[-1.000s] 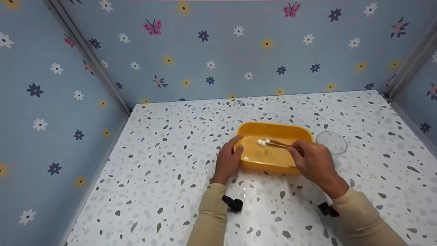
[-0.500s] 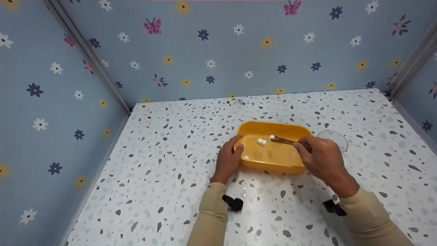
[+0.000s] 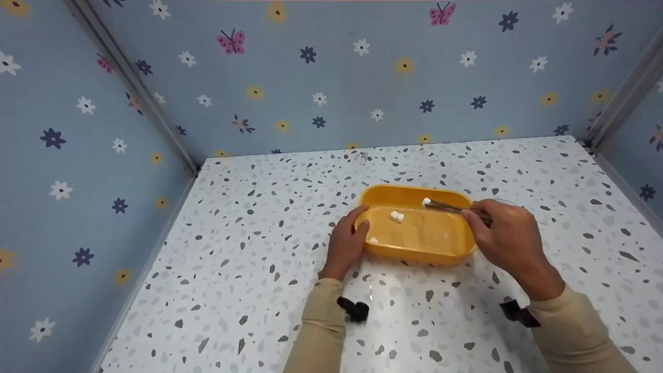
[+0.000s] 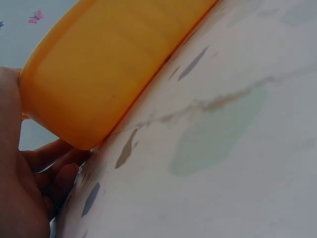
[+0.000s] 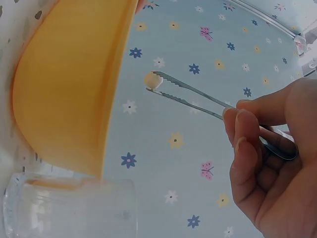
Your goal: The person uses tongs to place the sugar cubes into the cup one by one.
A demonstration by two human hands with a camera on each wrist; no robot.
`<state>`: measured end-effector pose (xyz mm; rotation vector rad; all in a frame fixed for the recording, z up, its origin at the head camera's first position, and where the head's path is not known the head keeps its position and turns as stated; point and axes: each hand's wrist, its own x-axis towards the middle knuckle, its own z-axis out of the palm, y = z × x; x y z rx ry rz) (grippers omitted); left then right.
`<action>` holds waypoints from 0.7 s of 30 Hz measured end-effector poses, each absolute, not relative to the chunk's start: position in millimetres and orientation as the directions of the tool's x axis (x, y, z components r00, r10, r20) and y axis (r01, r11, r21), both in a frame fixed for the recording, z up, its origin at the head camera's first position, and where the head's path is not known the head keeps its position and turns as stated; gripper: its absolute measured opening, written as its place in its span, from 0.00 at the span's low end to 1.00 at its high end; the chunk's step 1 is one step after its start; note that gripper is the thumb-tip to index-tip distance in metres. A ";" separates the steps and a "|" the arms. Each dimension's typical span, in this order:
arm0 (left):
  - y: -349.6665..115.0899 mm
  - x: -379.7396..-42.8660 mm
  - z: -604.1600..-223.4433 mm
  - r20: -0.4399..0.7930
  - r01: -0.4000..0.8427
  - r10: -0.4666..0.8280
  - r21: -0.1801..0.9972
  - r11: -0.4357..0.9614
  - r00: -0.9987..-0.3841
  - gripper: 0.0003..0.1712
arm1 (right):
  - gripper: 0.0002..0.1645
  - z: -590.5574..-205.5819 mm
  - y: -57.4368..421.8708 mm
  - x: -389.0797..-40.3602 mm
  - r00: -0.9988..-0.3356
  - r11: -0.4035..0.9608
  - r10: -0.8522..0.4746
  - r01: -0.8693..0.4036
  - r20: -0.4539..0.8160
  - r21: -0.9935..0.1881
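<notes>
Bright, even overhead light with a glare patch on the speckled table [image 3: 383, 295] near the sleeves, soft shadows beneath the hands, and blurred, distorted close-range wrist views.

No text, label, brand, number or sign can be read in any view. The walls [image 3: 331, 88] carry only printed flowers and butterflies, and the desk [image 3: 248, 248] only a speckled pattern.
</notes>
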<state>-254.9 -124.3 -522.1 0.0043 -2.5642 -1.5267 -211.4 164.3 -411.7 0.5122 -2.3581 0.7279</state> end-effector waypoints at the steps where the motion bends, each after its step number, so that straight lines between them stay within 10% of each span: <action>1: -124.3 -255.2 -522.4 0.133 0.077 -0.082 0.873 0.481 -0.988 0.24 | 0.06 -410.8 165.3 -211.1 -0.741 0.777 -0.174 -0.507 0.648 -0.372; 21: -124.5 -256.9 -524.1 0.139 0.078 -0.090 0.869 0.489 -0.986 0.24 | 0.07 -389.8 187.6 -204.9 -0.775 0.812 -0.094 -0.422 0.625 -0.402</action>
